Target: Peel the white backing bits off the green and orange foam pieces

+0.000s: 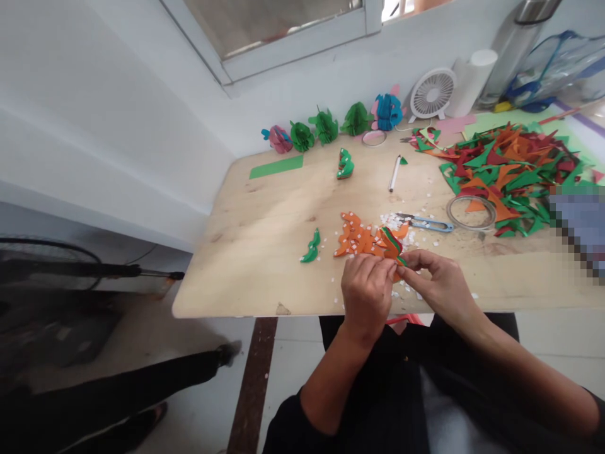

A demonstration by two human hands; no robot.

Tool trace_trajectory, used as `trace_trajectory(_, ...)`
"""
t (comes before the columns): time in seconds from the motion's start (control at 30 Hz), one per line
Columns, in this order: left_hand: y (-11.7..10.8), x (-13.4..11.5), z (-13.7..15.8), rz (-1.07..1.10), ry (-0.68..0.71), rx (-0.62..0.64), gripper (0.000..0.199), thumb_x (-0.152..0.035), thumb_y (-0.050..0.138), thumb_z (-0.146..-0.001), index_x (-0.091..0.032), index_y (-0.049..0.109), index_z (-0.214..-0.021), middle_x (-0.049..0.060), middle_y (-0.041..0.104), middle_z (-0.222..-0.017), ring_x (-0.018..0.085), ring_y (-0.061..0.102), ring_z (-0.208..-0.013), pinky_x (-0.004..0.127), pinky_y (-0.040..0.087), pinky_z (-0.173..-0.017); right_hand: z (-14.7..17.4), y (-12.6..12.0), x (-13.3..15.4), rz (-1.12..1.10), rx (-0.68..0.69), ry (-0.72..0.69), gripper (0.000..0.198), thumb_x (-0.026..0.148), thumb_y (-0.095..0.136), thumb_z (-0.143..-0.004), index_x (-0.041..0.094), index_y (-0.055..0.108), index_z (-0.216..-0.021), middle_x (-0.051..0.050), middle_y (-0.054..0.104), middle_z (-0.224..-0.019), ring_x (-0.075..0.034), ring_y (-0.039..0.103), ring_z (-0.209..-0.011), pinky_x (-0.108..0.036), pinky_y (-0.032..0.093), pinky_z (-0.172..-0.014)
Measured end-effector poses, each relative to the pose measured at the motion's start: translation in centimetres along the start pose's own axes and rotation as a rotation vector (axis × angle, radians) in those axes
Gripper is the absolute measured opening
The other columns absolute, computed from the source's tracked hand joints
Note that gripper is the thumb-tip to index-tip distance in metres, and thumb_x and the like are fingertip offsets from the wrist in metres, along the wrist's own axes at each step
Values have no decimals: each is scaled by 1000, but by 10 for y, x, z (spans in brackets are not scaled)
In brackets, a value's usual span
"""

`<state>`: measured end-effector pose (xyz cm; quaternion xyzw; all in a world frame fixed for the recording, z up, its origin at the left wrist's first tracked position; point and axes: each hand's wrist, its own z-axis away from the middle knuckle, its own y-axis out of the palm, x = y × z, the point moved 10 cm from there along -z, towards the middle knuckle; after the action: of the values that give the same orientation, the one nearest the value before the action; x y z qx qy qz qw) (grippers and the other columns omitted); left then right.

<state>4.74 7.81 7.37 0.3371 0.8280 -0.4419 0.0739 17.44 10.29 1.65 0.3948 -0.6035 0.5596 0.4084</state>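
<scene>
Near the front edge of the wooden table, my left hand is closed on a stack of layered paper cutouts in orange, green and red. The fingers of my right hand pinch the same stack from the right. My fingertips partly hide it. Just behind my hands lie several orange paper cutouts dotted with small white squares. A green curved cutout with white squares is to their left. Blue-handled thread snips lie behind my right hand, beside a heap of white bits.
Coloured paper scraps are heaped at the right, with a tape roll before them. A marker and green cutout stack lie farther back. Paper figures and a small fan line the wall. Someone's leg shows lower left.
</scene>
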Motion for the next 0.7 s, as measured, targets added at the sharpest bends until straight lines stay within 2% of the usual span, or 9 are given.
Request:
trace_trajectory(0.2, 5, -5, -4, -86, 72, 78, 18, -18, 52, -89, -14, 65, -76, 5, 64, -68, 18, 58, -70, 31, 44, -70, 2, -1, 4, 113, -11, -54, 17, 33, 61, -76, 18, 69, -79, -2, 66, -63, -18, 61, -59, -29, 50, -59)
trace_trajectory(0.43, 8, -9, -1, -125, 142, 56, 21, -18, 49, -90, -14, 62, -74, 5, 62, -66, 18, 56, -68, 31, 44, -68, 2, -1, 4, 131, -39, -54, 16, 32, 61, -74, 18, 69, -77, -2, 67, -63, -18, 62, -59, -30, 50, -60)
trace_trajectory(0.6, 9, -8, 1, -87, 125, 19, 17, -15, 49, -89, -14, 62, -78, 5, 63, -69, 17, 56, -69, 30, 45, -70, 2, -3, -1, 75, -49, -10, 17, 33, 62, -73, 18, 70, -76, -3, 68, -64, -18, 62, -59, -30, 50, -59)
trace_trajectory(0.7, 9, -2, 2, -5, 48, 1, 16, -15, 50, -88, -15, 63, -79, 5, 64, -70, 17, 56, -70, 30, 46, -70, 2, -4, -2, 63, -54, 9, 17, 34, 63, -72, 19, 70, -75, -3, 68, -63, -18, 62, -58, -29, 50, -58)
